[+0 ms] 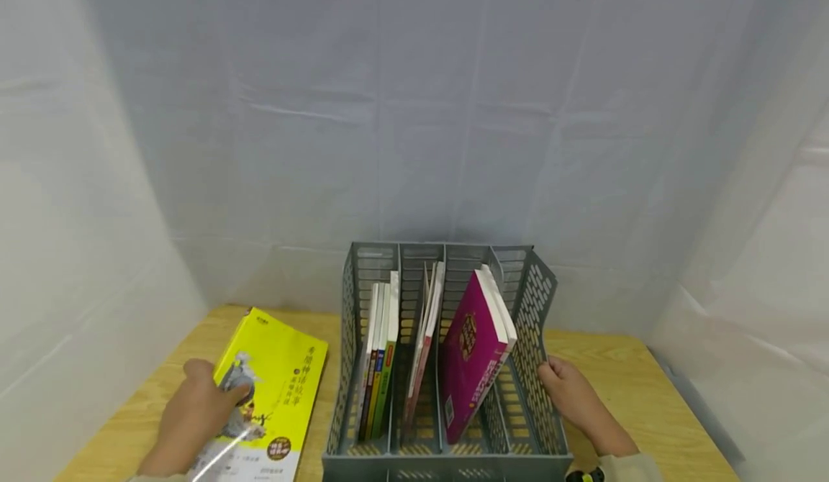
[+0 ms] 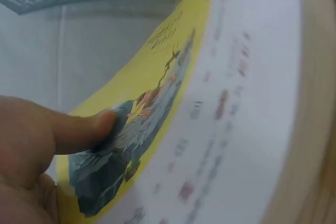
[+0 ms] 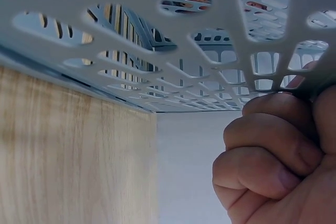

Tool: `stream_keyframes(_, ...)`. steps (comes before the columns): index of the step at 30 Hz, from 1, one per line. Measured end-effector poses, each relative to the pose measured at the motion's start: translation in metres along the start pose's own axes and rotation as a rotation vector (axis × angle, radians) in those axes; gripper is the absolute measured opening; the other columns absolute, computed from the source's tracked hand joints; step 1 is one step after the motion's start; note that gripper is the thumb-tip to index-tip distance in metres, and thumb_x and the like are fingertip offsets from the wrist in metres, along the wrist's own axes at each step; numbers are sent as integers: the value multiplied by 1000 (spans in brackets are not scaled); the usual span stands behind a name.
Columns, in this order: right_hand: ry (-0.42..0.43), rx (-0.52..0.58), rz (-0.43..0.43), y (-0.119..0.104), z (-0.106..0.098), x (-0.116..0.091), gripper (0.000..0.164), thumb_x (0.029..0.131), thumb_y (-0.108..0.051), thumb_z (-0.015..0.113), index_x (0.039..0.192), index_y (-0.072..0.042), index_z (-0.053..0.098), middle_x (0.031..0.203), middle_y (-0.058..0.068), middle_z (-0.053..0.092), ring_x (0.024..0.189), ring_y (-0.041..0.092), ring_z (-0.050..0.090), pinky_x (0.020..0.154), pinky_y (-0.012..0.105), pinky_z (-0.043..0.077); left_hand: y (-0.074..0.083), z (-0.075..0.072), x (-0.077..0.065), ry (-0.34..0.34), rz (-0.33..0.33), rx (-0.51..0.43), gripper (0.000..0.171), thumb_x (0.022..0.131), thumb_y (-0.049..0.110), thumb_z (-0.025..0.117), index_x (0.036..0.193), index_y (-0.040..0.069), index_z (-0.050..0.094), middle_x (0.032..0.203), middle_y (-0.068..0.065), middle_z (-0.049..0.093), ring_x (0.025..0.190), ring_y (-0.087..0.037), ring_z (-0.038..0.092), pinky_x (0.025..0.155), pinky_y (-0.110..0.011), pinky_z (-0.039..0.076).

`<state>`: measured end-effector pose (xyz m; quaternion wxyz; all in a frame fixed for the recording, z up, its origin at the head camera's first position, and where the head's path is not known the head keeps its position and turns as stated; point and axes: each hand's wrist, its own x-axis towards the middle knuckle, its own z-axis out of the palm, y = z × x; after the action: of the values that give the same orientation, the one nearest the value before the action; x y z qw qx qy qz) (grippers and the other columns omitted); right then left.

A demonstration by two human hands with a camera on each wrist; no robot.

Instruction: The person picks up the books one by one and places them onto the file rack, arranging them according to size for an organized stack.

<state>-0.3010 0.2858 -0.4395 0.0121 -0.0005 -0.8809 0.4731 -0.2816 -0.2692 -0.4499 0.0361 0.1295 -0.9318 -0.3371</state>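
My left hand (image 1: 197, 410) grips a yellow paperback book (image 1: 285, 367) by its left edge, thumb across the illustrated cover. In the left wrist view the thumb (image 2: 84, 132) presses on the dark rock drawing, and the fingers under the book are hidden. My right hand (image 1: 579, 403) holds the perforated right wall of a grey plastic book rack (image 1: 540, 324). In the right wrist view its fingers (image 3: 262, 145) curl at the wall's edge. A magenta book (image 1: 469, 352) leans to the right inside the rack.
Several thin books (image 1: 382, 360) stand in the rack's leftmost compartment, and slim pale-spined books (image 1: 424, 345) lean in the one beside it. Below everything is a wooden table (image 1: 622, 367). White sheeting (image 1: 421, 108) closes off the back and sides.
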Motion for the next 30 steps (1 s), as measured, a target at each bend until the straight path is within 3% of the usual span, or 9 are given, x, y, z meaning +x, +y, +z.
stream_keyframes(5, 5, 3, -10, 2, -2, 0, 32, 108, -16, 41, 76, -10, 45, 60, -1, 40, 52, 13, 34, 48, 27, 35, 24, 9, -8, 188, 65, -147, 61, 105, 33, 63, 130, -8, 25, 97, -30, 57, 80, -33, 59, 61, -36, 46)
stream_keyframes(8, 9, 1, -11, 2, -2, 0, 33, 108, -16, 41, 76, -11, 45, 60, -2, 39, 52, 12, 33, 48, 27, 35, 31, 22, -12, 300, 177, -269, 52, 106, 26, 60, 128, -7, 26, 105, -35, 60, 90, -42, 66, 65, -40, 54)
stream_keyframes(10, 9, 6, -14, 2, -2, 0, 33, 108, -15, 41, 76, -11, 45, 60, -1, 39, 52, 12, 33, 48, 26, 34, 30, 32, -13, 317, 275, -312, 44, 107, 19, 59, 124, -7, 28, 112, -41, 60, 100, -52, 67, 72, -47, 59)
stream_keyframes(12, 4, 9, -16, 2, -2, 0, 33, 108, -15, 41, 76, -11, 46, 60, -2, 39, 52, 12, 33, 48, 26, 34, 27, 39, -13, 296, 343, -306, 37, 105, 12, 60, 121, -7, 33, 120, -44, 59, 108, -57, 64, 76, -52, 59)
stream_keyframes(14, 3, 7, -21, 2, -2, 0, 32, 108, -15, 41, 77, -11, 46, 61, -2, 40, 53, 12, 34, 49, 26, 34, 24, 42, -13, 240, 366, -265, 30, 103, 7, 62, 115, -6, 38, 123, -44, 58, 97, -54, 67, 70, -48, 59)
stream_keyframes(17, 2, -4, -20, 0, -2, 0, 32, 108, -16, 40, 78, -11, 47, 61, -1, 40, 53, 12, 34, 49, 26, 35, 24, 40, -13, 165, 365, -191, 28, 100, 4, 64, 114, -2, 40, 125, -44, 59, 78, -35, 67, 55, -34, 50)
stream_keyframes(22, 2, 3, -11, -2, -2, -1, 30, 108, -15, 39, 80, -9, 50, 62, -1, 42, 53, 12, 36, 48, 27, 37, 33, 35, -8, 8, 320, -84, 66, 100, 8, 60, 157, 5, 26, 143, -39, 50, 67, -22, 57, 54, -34, 45)
stream_keyframes(27, -5, 25, -5, -3, -1, -2, 29, 108, -14, 39, 82, -7, 52, 63, 0, 45, 53, 13, 40, 49, 27, 39, 41, 38, -6, -32, 304, 63, 70, 103, 13, 57, 164, 8, 23, 148, -35, 47, 99, -44, 66, 77, -56, 53)
stream_keyframes(30, -5, 37, -2, -3, 0, -2, 29, 107, -14, 39, 83, -7, 52, 63, 0, 46, 54, 13, 41, 49, 27, 40, 41, 41, -7, -5, 324, 84, 66, 104, 13, 57, 163, 9, 28, 149, -33, 48, 124, -55, 56, 92, -68, 48)
